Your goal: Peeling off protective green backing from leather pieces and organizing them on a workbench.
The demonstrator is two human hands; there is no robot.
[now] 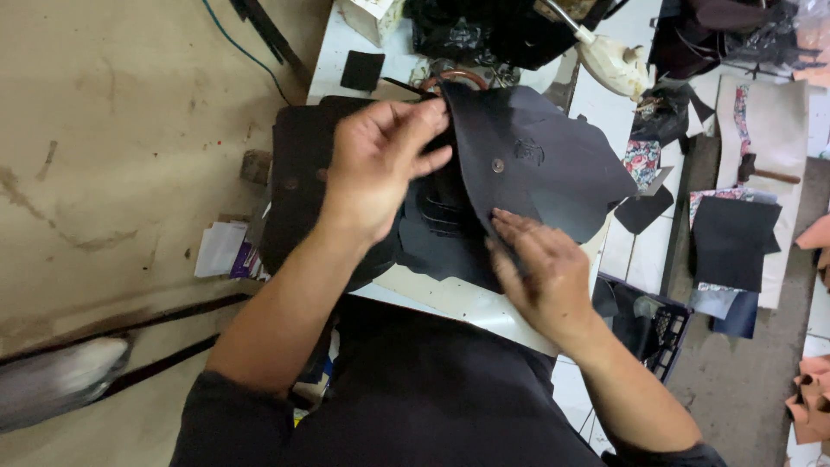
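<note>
Closest in, dark sleeves and both forearms reaching up over the white table (pixel 450 303). Right hand (pixel 545 268) angled up-left, palm down, fingers spread flat and pressing on the lower edge of the black flap (pixel 545 164), not really curled around anything, more of a pin-down than a grab. Left hand (pixel 376 169) a bit further out, wrist bent, fingers curled over and thumb tucked in, pinching the flap's top-left edge near the corner. Flap itself dark leather with a small metal snap (pixel 498 164) near the middle and a faint stamped mark beside it, tilted up off the pile, lifted between the two hands. Underneath, more black cut pieces (pixel 432 233) stacked on the table, touching the flap. Off the left edge of the table, a wad of papers (pixel 220 249). Past the hands, a small black square (pixel 362 70) on the tabletop and a cream-coloured iron (pixel 614 65) up top. Way over on the right, dark fabric (pixel 731 242) and floral scraps (pixel 641 162) on another surface.
</note>
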